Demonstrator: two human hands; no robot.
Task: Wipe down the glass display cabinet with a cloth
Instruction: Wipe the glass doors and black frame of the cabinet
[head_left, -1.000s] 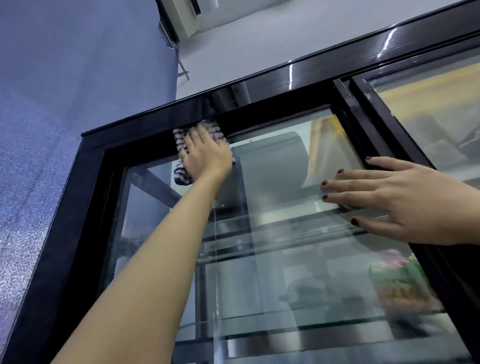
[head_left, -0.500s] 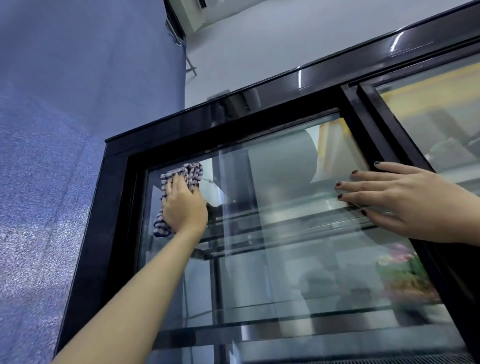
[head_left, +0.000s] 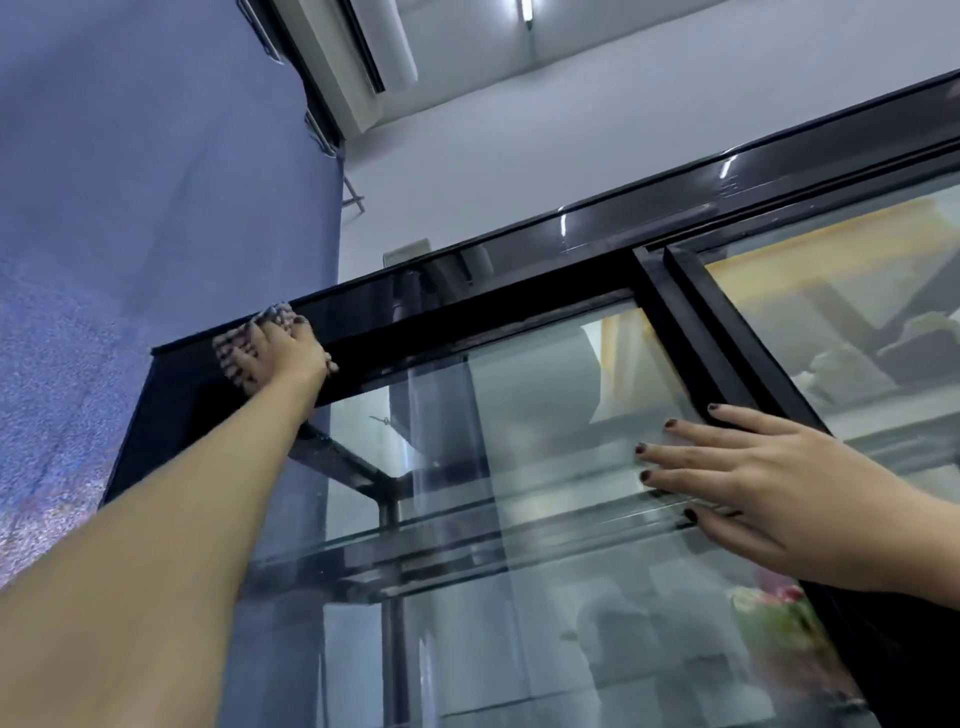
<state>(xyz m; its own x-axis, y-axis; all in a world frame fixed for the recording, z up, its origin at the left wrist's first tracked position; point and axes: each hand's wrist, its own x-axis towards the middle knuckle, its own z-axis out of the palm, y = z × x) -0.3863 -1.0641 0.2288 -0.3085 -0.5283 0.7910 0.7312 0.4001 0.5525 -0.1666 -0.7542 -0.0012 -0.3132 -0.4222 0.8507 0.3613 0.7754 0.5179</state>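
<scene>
The glass display cabinet (head_left: 519, 304) has a glossy black frame and sliding glass doors, and I look up at it from below. My left hand (head_left: 283, 353) reaches up to the frame's top left corner. It presses a striped dark-and-white cloth (head_left: 228, 356) flat against the black top rail. The cloth shows only around the fingertips and beside the palm. My right hand (head_left: 753, 483) lies flat on the left glass pane (head_left: 545, 415), fingers spread, next to the black middle post.
A blue wall (head_left: 130, 234) stands close to the cabinet's left side. An air conditioner (head_left: 353, 62) hangs high on the white wall behind. Glass shelves and a bunch of flowers (head_left: 779, 618) show inside. The second glass door (head_left: 841, 322) overlaps on the right.
My left hand moved the cloth from the upper glass up and left onto the black top rail at the corner. My right hand stayed flat on the glass. The camera tilted upward.
</scene>
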